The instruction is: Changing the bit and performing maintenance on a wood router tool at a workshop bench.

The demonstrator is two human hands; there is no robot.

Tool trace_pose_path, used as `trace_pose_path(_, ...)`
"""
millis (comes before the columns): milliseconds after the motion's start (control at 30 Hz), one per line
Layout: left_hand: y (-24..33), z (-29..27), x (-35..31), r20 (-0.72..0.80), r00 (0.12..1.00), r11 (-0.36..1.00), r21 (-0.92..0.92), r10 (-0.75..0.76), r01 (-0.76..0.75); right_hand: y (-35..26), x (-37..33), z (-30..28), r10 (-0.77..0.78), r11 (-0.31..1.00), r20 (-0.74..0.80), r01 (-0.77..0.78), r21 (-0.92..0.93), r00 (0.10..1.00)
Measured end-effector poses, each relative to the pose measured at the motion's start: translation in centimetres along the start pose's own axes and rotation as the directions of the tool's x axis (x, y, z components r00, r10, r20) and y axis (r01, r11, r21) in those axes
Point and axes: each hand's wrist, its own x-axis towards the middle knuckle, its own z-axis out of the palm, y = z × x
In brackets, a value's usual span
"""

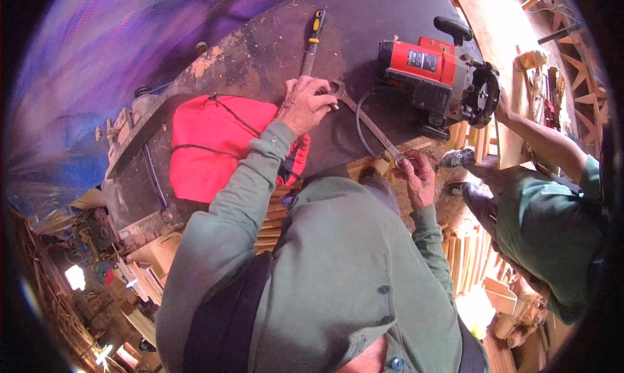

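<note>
Hard to make out: small light piece (335,106) at fingertips of left hand (302,105), mostly covered, of unclear kind. Partly hidden: ring end of wrench (370,124), behind fingertips of right hand (417,177). Cannot tell left-hand contact with open end: touching or just beside.

Cut off at right rim: co-worker in green top (546,217), with forearm (549,136) stretched toward red router (422,64); hand partly behind router base, in unreadable hold. Partly covered by left sleeve (250,178): red bag (214,145) with black cords. Washed out by glare, lower right: wood strips (468,259).

Wrench position: between 2 hands, slanting over edge of dark tabletop (357,22); open end up by left fingers, ring end down at right fingers. Crossed by router cable (357,121), over or under not clear.

Left hand: curled, pinching small light piece. Right hand: grasping wrench at ring end between thumb and fingers.

Just above left hand: tool with black-and-yellow handle (316,26), pointing blade toward knuckles; cannot tell if touching. Right of wrench: router, lying on side.
</note>
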Motion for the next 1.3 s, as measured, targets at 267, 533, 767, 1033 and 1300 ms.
trace_pose_path(267,0.5,0.5,0.4,0.074,0.987,0.987,0.057,0.143,-0.147,-0.4,0.7,1.0,0.009,0.997,-0.037,-0.006,0.081,0.999)
trace_pose_path(533,6.2,-2.7,3.1,-0.032,0.910,0.592,-0.769,-0.412,0.241,-3.5,-1.6,0.6,-0.291,0.883,-0.173,0.195,-0.427,0.941)
trace_pose_path(767,13.7,-3.7,4.1,0.281,0.874,-0.213,-0.954,-0.396,0.210,-7.3,-2.0,1.7,-0.183,0.971,0.001,0.181,0.159,0.983)
trace_pose_path(1033,20.0,-2.5,4.3,0.336,0.898,-0.445,-0.876,-0.283,0.187,-10.7,-3.0,1.6,-0.207,0.854,-0.006,0.183,0.487,0.978)
trace_pose_path(1300,23.5,0.5,2.2,0.262,0.911,-0.161,-0.962,-0.318,0.221,-9.8,-4.4,-1.7,-0.204,0.807,0.012,0.161,0.568,0.979)
